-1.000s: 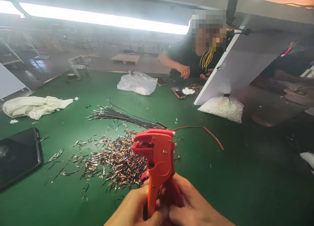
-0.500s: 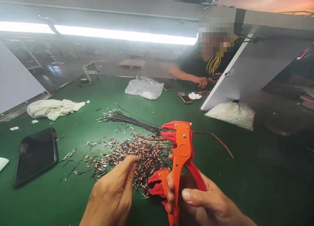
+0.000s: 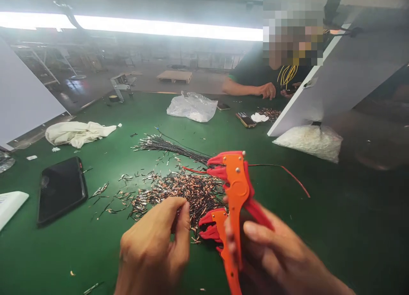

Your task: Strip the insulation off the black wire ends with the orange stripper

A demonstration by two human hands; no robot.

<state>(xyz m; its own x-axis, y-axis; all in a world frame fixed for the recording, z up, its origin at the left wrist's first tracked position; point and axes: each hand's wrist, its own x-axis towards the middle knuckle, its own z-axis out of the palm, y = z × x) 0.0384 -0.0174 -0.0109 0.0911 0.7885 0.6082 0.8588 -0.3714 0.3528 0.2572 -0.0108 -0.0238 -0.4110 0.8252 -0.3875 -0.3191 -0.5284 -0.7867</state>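
Note:
My right hand (image 3: 281,244) is wrapped round the handles of an orange and red wire stripper (image 3: 238,197), its jaws pointing left. My left hand (image 3: 156,239) is closed, thumb and fingers drawn together in front of a pile of cut black and copper wire ends (image 3: 188,186); anything in its grasp is hidden. A second wire stripper (image 3: 222,233) lies on the green table, partly behind the fingers of my right hand. Behind the upper jaws runs a bundle of black wires (image 3: 169,146) with pale tips. A red wire (image 3: 294,180) extends to the right of the stripper.
A black tablet-like device (image 3: 62,190) and a white cloth (image 3: 79,134) lie at left. Farther back are a clear plastic bag (image 3: 191,107) and a phone (image 3: 245,120). At right, a white panel (image 3: 338,77) stands above a filled bag (image 3: 311,141). Across the table sits another person (image 3: 246,77).
My left thumb and fingers have closed together and the hand has shifted slightly right. The table scene has shifted slightly up and right in view. My right hand keeps hold of the wire stripper.

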